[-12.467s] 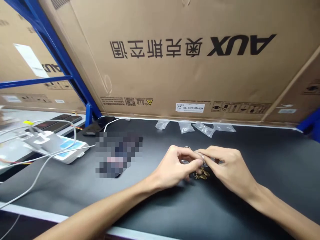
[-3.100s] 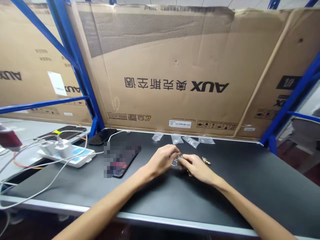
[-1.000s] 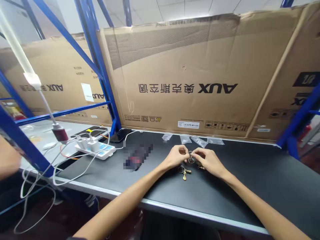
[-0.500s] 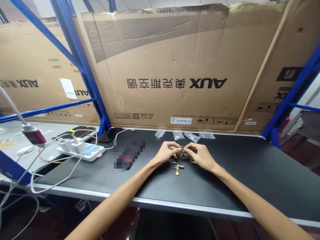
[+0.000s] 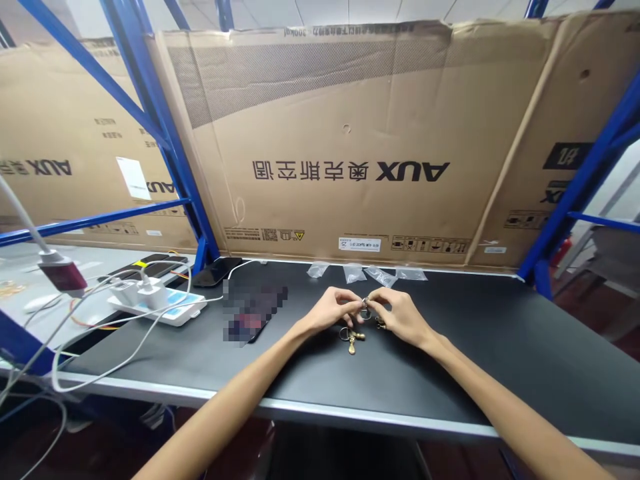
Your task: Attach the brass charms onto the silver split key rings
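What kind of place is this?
Probably a warehouse or stockroom work area: blue steel shelving holds large AUX cardboard cartons behind a black workbench with a power strip and small plastic bags.

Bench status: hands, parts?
Left hand and right hand pinching metal key ring. Brass clasp with ring lying on black bench just below. Clear plastic bags farther off, not touching.

The worktop (image 5: 475, 360) is matte black with a pale grey front edge, and near its middle lie brass clasps (image 5: 353, 343) beside a silver ring (image 5: 366, 314). Past its back edge stands a tan carton (image 5: 325, 220) with black print and a darker crosshatched band, between blue steel shelving (image 5: 150, 113).
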Available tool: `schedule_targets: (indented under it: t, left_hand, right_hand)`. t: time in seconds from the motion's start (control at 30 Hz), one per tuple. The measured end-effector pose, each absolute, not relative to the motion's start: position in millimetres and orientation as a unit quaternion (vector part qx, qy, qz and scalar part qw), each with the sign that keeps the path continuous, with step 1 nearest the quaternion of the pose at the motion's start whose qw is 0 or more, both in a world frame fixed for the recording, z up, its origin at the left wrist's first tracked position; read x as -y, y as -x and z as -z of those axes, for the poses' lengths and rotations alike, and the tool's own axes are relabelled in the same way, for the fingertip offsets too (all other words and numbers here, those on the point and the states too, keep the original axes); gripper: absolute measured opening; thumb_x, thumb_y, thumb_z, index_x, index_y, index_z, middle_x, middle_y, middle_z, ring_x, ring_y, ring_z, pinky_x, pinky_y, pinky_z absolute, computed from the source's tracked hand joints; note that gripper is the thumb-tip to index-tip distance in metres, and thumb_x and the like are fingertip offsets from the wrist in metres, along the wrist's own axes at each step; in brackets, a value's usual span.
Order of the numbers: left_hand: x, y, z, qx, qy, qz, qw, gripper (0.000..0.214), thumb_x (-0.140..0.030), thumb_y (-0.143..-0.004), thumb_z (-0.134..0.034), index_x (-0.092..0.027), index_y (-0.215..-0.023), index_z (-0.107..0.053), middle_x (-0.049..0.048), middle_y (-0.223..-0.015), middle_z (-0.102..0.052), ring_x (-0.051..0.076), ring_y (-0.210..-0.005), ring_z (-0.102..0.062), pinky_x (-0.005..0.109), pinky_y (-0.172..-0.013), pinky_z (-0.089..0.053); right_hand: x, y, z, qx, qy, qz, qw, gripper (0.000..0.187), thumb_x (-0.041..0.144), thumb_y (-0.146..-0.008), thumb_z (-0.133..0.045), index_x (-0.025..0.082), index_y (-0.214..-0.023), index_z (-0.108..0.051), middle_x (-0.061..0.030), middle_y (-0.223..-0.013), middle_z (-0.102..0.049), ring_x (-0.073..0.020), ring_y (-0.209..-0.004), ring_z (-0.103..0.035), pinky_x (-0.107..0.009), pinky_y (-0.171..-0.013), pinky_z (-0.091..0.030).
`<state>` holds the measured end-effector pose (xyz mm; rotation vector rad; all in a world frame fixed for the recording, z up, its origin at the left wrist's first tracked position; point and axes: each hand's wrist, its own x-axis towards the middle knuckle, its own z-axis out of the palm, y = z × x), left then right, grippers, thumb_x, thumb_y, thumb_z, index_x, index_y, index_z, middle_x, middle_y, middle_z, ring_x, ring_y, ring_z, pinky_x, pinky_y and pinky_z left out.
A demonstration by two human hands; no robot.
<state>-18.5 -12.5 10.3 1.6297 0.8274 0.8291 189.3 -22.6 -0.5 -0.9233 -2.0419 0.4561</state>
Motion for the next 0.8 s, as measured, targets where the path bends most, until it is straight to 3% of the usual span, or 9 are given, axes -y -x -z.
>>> schedule_targets:
  t: [0.8]
  left_hand:
    - [21, 15, -12, -0.359, -0.714, -0.368, 0.476, 0.038, -0.045, -0.079, -0.07, -0.008, -0.085, -0.073, 0.0111, -0.073, -0.073, 0.019, -0.068, -0.07, 0.03, -0.065, -0.057]
  right_hand:
    - [26, -190, -2, 0.814, 0.356, -0.19, 0.419, 0.017, 0.03, -0.093, -0.054, 0.021, -0.091, -0.069, -0.006, -0.09, -0.074, -0.021, -0.081, -0.069, -0.035, -0.077, -0.053]
